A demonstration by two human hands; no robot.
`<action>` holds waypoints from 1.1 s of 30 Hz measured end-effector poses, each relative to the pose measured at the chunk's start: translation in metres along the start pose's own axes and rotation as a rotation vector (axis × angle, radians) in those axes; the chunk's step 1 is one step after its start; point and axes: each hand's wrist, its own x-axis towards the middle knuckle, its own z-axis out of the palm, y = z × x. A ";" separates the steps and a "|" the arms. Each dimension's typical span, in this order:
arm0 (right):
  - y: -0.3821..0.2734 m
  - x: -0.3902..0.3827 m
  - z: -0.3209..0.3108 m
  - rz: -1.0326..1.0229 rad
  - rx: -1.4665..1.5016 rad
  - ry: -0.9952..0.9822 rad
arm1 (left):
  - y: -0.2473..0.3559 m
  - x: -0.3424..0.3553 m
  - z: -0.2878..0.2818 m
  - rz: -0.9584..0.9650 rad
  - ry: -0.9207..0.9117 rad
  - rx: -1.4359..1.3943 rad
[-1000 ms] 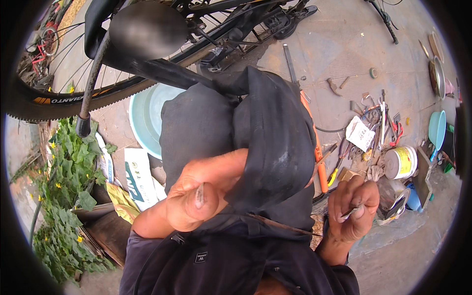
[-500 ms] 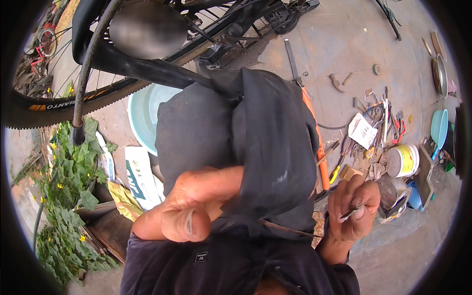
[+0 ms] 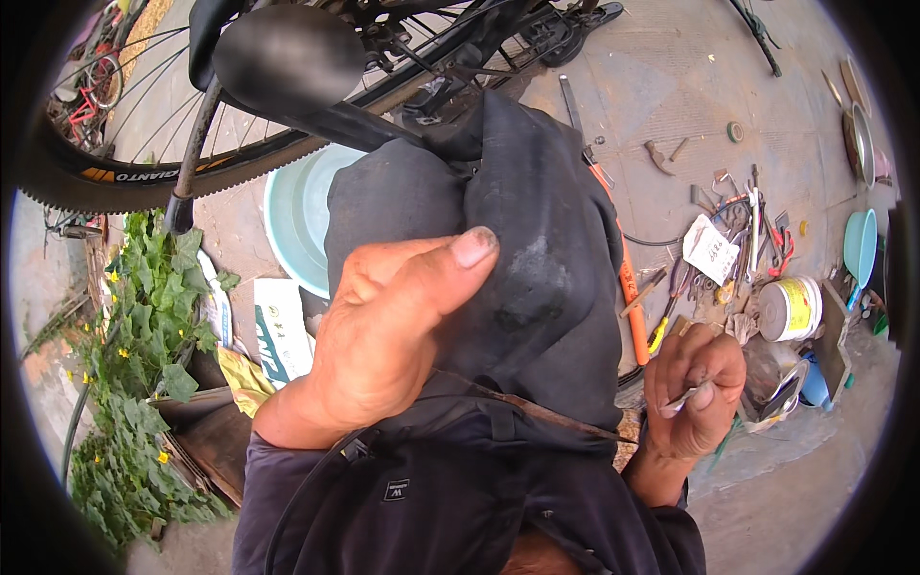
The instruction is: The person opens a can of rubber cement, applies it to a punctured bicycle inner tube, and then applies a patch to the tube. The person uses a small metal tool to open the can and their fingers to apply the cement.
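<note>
A black rubber inner tube (image 3: 532, 225) drapes across my lap, with a grey scuffed spot on its upper side. Over the tube's near left edge is my left hand (image 3: 383, 321), thumb stretched up and right along it; the other fingers curl out of sight at or under the rubber. Off to the right, apart from the tube, my right hand (image 3: 695, 383) is raised with fingers bent, pinching a small pale flat piece (image 3: 678, 401) between thumb and fingertips. A thin brown strip (image 3: 537, 407) lies across my waist.
A bicycle wheel (image 3: 144, 187) stands at upper left, beside a pale green basin (image 3: 292, 216). Right of my legs lie an orange-handled tool (image 3: 630, 297), a hammer (image 3: 657, 158), scattered hand tools and a white tub (image 3: 791, 309). Leafy plants (image 3: 144, 364) grow at left.
My left hand has turned, its thumb swinging from near my body to up and right. The tube's scuffed spot has shifted up and left. My right hand still pinches the pale piece.
</note>
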 end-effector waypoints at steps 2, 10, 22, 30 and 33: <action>-0.001 0.000 0.000 -0.002 0.000 0.001 | -0.001 0.000 0.001 0.004 0.011 0.008; 0.000 0.005 -0.001 0.013 -0.001 -0.002 | 0.005 0.001 0.004 0.025 0.028 0.051; 0.007 0.011 -0.005 0.046 0.002 0.009 | 0.013 0.004 0.007 0.085 0.064 0.147; 0.007 0.012 -0.006 0.051 -0.002 0.003 | 0.017 0.003 0.012 0.094 0.100 0.204; 0.008 0.014 -0.007 0.059 -0.004 0.005 | 0.018 0.004 0.016 0.115 0.106 0.237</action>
